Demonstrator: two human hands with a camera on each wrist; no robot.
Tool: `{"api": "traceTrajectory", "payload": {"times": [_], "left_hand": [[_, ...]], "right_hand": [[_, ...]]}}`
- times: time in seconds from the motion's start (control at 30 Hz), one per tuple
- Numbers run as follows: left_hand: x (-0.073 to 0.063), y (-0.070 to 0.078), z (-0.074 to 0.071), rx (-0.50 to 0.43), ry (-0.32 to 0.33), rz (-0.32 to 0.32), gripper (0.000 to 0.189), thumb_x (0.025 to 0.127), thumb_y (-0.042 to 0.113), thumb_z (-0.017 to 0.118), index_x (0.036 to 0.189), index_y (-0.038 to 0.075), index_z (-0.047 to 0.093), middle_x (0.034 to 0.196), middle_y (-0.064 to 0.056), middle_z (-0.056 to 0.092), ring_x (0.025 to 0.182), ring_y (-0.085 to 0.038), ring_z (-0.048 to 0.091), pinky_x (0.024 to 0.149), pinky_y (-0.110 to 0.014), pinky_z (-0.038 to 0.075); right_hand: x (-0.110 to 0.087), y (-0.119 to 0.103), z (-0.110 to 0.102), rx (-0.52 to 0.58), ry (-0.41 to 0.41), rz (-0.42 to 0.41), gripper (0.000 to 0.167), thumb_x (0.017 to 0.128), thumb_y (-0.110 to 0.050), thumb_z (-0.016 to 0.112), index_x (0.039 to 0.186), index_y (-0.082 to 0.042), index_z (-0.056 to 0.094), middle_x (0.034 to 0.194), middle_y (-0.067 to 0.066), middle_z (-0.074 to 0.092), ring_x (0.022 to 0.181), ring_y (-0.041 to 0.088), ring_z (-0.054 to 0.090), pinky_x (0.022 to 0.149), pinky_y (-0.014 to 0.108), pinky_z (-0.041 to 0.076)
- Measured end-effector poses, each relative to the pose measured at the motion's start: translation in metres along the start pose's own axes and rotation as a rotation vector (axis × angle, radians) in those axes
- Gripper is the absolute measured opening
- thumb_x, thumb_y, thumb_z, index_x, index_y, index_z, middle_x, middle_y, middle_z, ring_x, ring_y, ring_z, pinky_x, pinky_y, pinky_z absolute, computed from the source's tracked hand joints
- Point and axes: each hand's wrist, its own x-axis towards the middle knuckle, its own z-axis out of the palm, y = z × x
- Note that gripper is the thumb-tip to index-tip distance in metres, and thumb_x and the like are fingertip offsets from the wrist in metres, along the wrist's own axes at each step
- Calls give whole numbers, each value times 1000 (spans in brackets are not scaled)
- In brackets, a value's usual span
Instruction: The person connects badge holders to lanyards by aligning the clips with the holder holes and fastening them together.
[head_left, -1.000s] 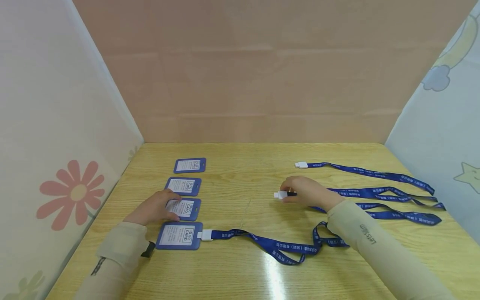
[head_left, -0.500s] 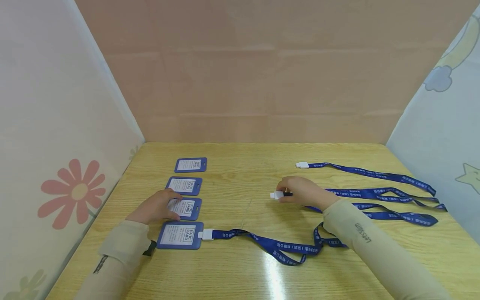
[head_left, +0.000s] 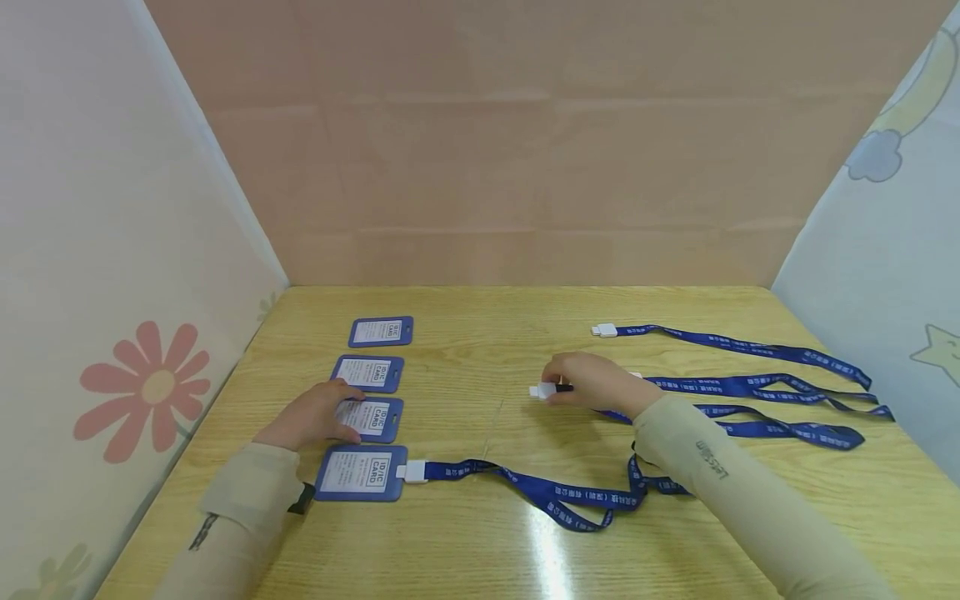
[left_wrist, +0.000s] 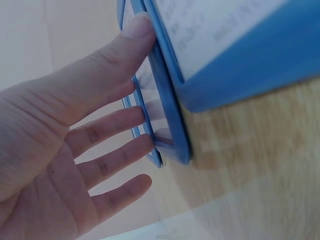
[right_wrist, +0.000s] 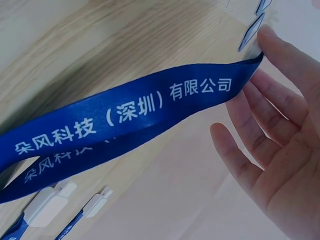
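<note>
My left hand [head_left: 313,414] grips a blue ID badge holder [head_left: 381,419] lying on the table, thumb on its near edge and index finger on its far edge. In the left wrist view the other fingers [left_wrist: 117,155] stretch out beside the holders. Between thumb and fingers, my right hand [head_left: 588,382] pinches a blue lanyard [right_wrist: 150,102] just behind its white clip [head_left: 542,391]. The clip points left, apart from the gripped holder, and the strap trails off to the right beneath the wrist.
Two more badge holders, a middle [head_left: 367,372] and a far one [head_left: 381,331], lie beyond the left hand. Nearest me, another holder [head_left: 360,472] is joined to its lanyard [head_left: 555,490]. Two loose lanyards, one far [head_left: 735,343] and one nearer [head_left: 720,386], lie at right.
My right hand has moved a little to the left, drawing the lanyard and its clip along. The left hand keeps its place on the badge holder.
</note>
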Motion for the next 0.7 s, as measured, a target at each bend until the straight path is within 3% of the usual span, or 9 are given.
{"api": "traceTrajectory", "payload": {"times": [0.37,0.7], "left_hand": [[0,2,-1,7,-11,-19,61,67,23,83,120,5,60,124,-21,57,113,-36,54,100,-55,42],[0,2,-3,12,-6,11,63,66,24,83,120,4,60,123,-22,58,113,-37,54,100,-55,42]], "right_hand": [[7,-5,1,6,-11,1,21,82,-26,71,98,-13,69,95,-1,68,84,12,61,76,30,54],[11,-8,1,-6,-18,-24,22,82,-27,71,98,-12,69,96,0,67,83,12,61,74,30,54]]}}
